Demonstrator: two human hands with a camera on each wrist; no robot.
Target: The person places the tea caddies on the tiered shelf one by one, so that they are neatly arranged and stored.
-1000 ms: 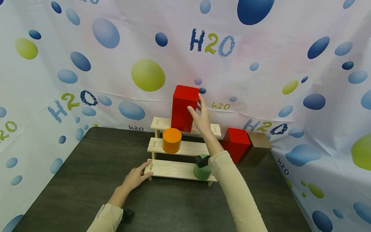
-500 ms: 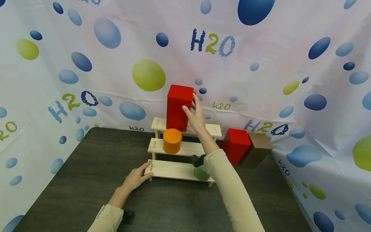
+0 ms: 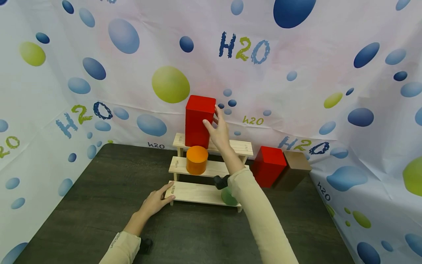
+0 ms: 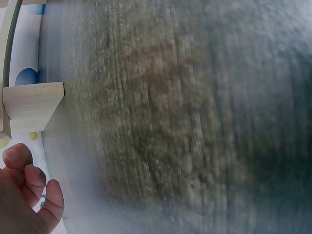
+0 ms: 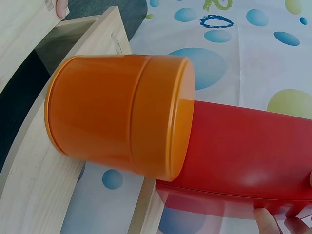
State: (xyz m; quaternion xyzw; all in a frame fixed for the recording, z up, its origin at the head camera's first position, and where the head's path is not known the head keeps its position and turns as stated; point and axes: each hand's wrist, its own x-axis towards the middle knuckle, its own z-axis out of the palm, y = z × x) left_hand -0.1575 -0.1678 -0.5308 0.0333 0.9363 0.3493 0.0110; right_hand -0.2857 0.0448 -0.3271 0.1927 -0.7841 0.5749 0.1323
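Note:
A three-step wooden shelf stand is in the middle of the head view. My left hand grips the left end of its lowest board between index finger and thumb; in the left wrist view the other fingers are curled. On the top board stands a tall red box. My right hand presses against the box's right side with extended fingers, its thumb at the front face. An orange cylinder stands on the middle board, just in front of the box. A green cylinder on the lowest board is partly hidden by my right sleeve.
Right of the stand, a second red box and a brown box stand side by side on the dark tabletop. A patterned cloth hangs close behind the stand and along both sides.
The red box has moved left along the top board, my right hand following against its side. My right sleeve covers more of the green cylinder. The left hand has stayed in place.

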